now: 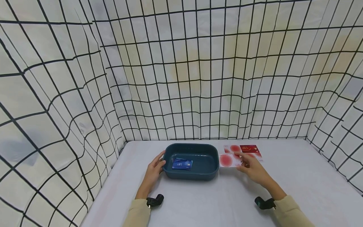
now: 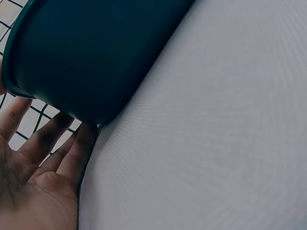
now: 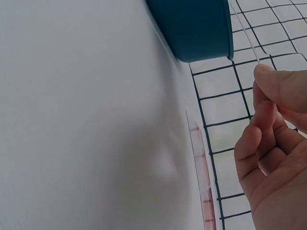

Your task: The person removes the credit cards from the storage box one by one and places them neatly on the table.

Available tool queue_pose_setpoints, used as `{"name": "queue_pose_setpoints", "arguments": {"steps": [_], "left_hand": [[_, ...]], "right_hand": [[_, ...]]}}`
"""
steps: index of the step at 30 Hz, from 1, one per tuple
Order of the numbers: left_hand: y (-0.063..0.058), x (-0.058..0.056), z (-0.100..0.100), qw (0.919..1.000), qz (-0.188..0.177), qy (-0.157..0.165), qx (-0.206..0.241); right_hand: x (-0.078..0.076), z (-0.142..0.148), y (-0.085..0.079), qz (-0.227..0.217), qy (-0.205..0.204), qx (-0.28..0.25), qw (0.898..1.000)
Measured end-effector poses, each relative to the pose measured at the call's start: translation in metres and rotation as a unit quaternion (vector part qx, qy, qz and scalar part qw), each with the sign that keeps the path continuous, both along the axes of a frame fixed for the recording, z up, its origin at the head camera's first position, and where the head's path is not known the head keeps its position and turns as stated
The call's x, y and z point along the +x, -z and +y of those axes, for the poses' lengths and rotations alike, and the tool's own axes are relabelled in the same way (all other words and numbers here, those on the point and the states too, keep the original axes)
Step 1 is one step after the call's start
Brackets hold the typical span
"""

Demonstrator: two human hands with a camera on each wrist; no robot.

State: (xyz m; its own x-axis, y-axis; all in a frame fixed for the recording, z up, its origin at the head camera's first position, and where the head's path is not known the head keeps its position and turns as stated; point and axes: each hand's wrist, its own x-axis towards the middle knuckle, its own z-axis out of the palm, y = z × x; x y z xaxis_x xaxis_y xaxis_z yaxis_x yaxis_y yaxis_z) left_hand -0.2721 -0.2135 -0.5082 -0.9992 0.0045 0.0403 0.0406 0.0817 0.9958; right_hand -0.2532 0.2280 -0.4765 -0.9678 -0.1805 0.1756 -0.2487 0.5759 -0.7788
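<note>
A dark teal plastic tray point(image 1: 190, 176) stands on the table, with blue VIP cards point(image 1: 182, 164) overlapping inside it. My left hand point(image 1: 153, 171) holds the tray's left end, thumb at the rim and fingers along the outer wall point(image 2: 81, 62). Right of the tray, my right hand point(image 1: 253, 168) pinches a thin card point(image 1: 226, 160), white with a red circle, between thumb and fingers. The right wrist view shows that card edge-on, raised off the table. Behind it lie a red VIP card point(image 1: 250, 148) and white-and-red cards point(image 1: 234, 148), partly covered by the hand.
A white cloth covers the table point(image 1: 198, 201). Black wire mesh point(image 1: 210, 78) backed by white sheeting rises behind the table and on both sides. A black wrist camera point(image 1: 155, 200) sits on the left wrist, another point(image 1: 265, 203) on the right.
</note>
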Motion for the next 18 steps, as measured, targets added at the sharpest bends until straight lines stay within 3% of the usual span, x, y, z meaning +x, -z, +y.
{"name": "queue_pose_setpoints", "arguments": {"steps": [14, 18], "left_hand": [[0.000, -0.001, 0.001, 1.0000, -0.005, -0.001, 0.005], [0.000, -0.001, 0.000, 1.0000, -0.004, 0.000, 0.006]], "right_hand": [[-0.006, 0.018, 0.010, -0.008, -0.015, 0.002, 1.000], [-0.008, 0.020, 0.012, -0.028, -0.015, 0.007, 0.999]]}}
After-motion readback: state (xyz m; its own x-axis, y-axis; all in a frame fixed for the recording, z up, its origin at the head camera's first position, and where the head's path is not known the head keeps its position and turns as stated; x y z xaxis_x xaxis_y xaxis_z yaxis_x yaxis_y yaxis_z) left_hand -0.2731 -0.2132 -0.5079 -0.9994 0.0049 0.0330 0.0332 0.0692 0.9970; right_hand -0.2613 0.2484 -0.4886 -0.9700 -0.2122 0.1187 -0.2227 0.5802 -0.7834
